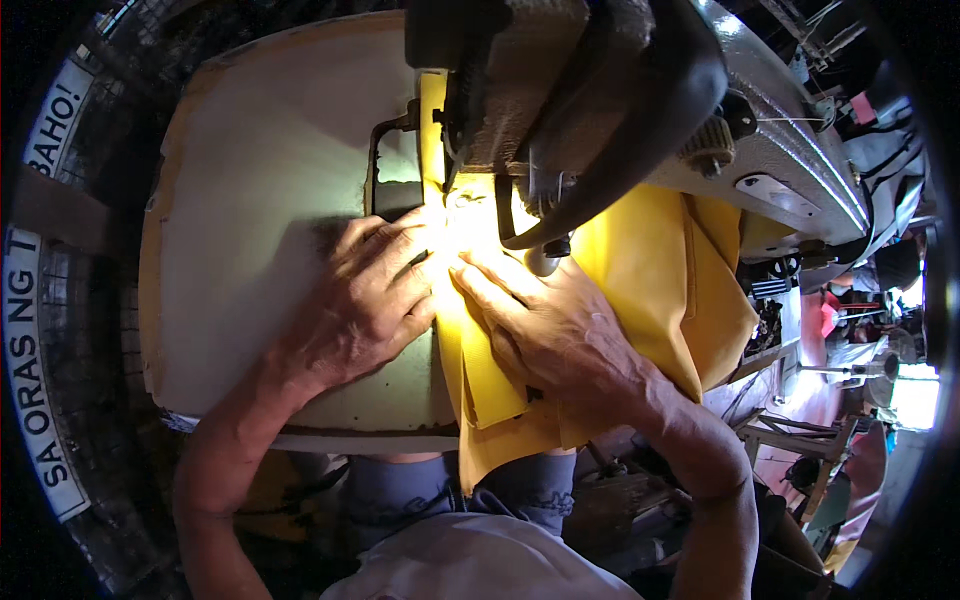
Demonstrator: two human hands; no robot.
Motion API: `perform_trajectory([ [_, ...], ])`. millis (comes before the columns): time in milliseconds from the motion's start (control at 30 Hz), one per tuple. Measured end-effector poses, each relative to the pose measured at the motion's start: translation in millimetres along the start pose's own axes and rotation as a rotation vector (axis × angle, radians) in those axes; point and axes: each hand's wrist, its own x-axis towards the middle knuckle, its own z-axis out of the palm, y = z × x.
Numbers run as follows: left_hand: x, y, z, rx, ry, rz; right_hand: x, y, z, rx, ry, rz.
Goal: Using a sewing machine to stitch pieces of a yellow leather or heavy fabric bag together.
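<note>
Yellow leather-like sheet material runs under the head of a sewing machine, its layered strip passing toward the back. My left hand is at the strip's left edge, its fingers bent and closed on that edge. My right hand lies on top of the material, fingers stretched toward the needle area. Strong glare from the lamp washes out the fingertips of both hands and the stitching spot. A bunched part of the same yellow material spreads out to the right of my right hand.
A pale worktable with a worn edge extends to the left. A dark curved bar hangs above my right hand. A bulb-shaped lamp sits just over the material. Farther right are wooden frames and a fan.
</note>
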Motion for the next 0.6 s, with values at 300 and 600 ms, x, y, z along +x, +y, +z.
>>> perform_trajectory([
  [300, 5, -2, -5, 0.127, 0.016, 0.060, 6, 12, 8, -0.052, 0.058, -0.051],
  [600, 2, 3, -2, 0.079, 0.016, -0.005, -2, 1, -2, -0.045, -0.039, 0.071],
])
